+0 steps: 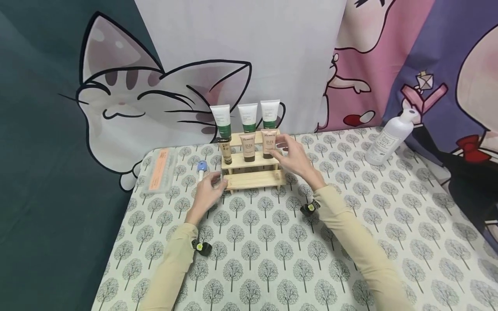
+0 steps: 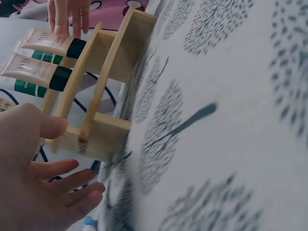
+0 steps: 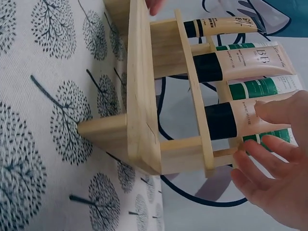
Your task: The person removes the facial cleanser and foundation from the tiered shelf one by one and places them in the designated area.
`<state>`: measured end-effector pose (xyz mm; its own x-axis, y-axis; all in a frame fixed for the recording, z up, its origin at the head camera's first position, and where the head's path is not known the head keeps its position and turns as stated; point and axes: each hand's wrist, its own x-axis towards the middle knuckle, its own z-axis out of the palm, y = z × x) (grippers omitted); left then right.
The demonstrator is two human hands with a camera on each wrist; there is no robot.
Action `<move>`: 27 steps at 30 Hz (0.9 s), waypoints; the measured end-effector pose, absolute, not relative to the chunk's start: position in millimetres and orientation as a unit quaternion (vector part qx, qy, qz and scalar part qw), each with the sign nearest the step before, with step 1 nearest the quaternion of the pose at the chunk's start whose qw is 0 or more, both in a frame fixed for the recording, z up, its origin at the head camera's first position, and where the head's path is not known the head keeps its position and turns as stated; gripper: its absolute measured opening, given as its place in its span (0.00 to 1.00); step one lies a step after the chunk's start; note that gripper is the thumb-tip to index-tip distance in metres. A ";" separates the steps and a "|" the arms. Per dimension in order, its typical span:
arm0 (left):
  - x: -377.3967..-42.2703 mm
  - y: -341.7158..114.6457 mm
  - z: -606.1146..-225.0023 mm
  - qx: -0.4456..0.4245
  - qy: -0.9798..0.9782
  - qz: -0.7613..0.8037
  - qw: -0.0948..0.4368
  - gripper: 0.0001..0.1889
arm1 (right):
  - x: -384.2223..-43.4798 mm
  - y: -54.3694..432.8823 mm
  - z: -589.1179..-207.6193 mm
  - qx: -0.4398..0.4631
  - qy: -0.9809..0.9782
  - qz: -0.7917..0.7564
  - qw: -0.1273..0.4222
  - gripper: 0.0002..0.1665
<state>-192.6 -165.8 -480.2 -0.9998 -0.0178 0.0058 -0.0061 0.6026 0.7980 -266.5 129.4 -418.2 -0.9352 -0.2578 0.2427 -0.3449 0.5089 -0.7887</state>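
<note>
Stepped rack [image 1: 254,180] of pale, grained wood, with narrow tiers, rounded plank corners and short end supports; stands on the tablecloth [image 1: 249,242] between both hands; bears six squeeze tubes in two rows. Topmost: three white tubes [image 1: 247,115], green toward the base, with flat crimped ends upward. On the middle tier, from left to right: slim gold tube [image 1: 225,151] with black cap; central BB tube [image 1: 248,147] and right-hand BB tube [image 1: 268,142], both upright, beige and satin-smooth, tapering to flat tops above dark cylindrical caps.

Left hand [image 1: 210,190]: beside the left end of the lowest plank, thumb and fingers well apart and relaxed, with nothing in grasp; contact with the wood not determinable. Right hand [image 1: 293,156]: at the right end of the middle tier, thumb against the face of the right-hand BB tube, fingers slightly bent near its edge; cannot tell whether pinched or merely touched.

Beneath: white fabric printed with rows of grey, stippled trees. To the left: blue-headed object [image 1: 202,166] with white stem; beyond it, flat translucent case [image 1: 171,170] with orange strip. Well apart at right: white rounded bottle [image 1: 390,136]. Behind: hanging backdrop [image 1: 124,93] with a thick-outlined cartoon cat; dark green at left, pink and purple at right.
</note>
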 end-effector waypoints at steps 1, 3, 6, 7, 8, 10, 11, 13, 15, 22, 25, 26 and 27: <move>-193.3 -163.8 -482.9 0.011 -0.890 -0.456 0.005 0.29 | -267.1 128.8 -419.1 0.168 -0.867 0.467 0.045 0.26; -194.6 -159.8 -487.9 0.023 -0.881 -0.472 0.002 0.28 | -267.7 127.3 -420.6 0.161 -0.865 0.473 0.040 0.24; -196.5 -154.7 -492.1 0.038 -0.869 -0.494 0.000 0.27 | -268.8 125.1 -421.6 0.156 -0.864 0.478 0.035 0.21; -197.1 -153.4 -492.8 0.039 -0.867 -0.497 0.001 0.27 | -269.3 124.5 -421.8 0.154 -0.863 0.479 0.034 0.21; -197.4 -152.2 -493.2 0.040 -0.865 -0.500 0.003 0.27 | -270.0 124.1 -422.4 0.154 -0.863 0.480 0.032 0.20; -197.7 -150.1 -493.6 0.040 -0.862 -0.505 0.010 0.27 | -271.2 123.5 -423.4 0.153 -0.862 0.482 0.031 0.20; -197.7 -149.4 -494.0 0.040 -0.861 -0.507 0.012 0.26 | -271.6 123.5 -424.0 0.153 -0.862 0.482 0.030 0.20; -197.6 -147.7 -494.4 0.042 -0.860 -0.509 0.016 0.26 | -272.1 124.6 -424.8 0.153 -0.861 0.484 0.033 0.20; -197.4 -146.1 -494.9 0.045 -0.857 -0.514 0.019 0.25 | -271.6 126.8 -424.5 0.153 -0.858 0.488 0.041 0.20; -198.4 -144.2 -499.2 0.051 -0.841 -0.538 0.018 0.25 | -268.8 141.4 -418.5 0.151 -0.848 0.504 0.059 0.21; -199.5 -144.5 -501.9 0.056 -0.835 -0.547 0.017 0.25 | -267.4 150.0 -416.7 0.145 -0.848 0.506 0.059 0.21; -199.8 -144.4 -502.4 0.057 -0.834 -0.549 0.017 0.25 | -267.1 153.1 -416.6 0.143 -0.849 0.506 0.061 0.21; -200.0 -144.4 -502.7 0.057 -0.832 -0.552 0.017 0.24 | -266.4 156.2 -416.4 0.140 -0.849 0.506 0.062 0.21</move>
<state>-200.0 -144.4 -502.7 -0.9928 -0.1146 -0.0345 -0.0763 0.3843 0.9201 -266.4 156.2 -416.4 -0.9530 -0.1756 0.2469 -0.3007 0.4477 -0.8421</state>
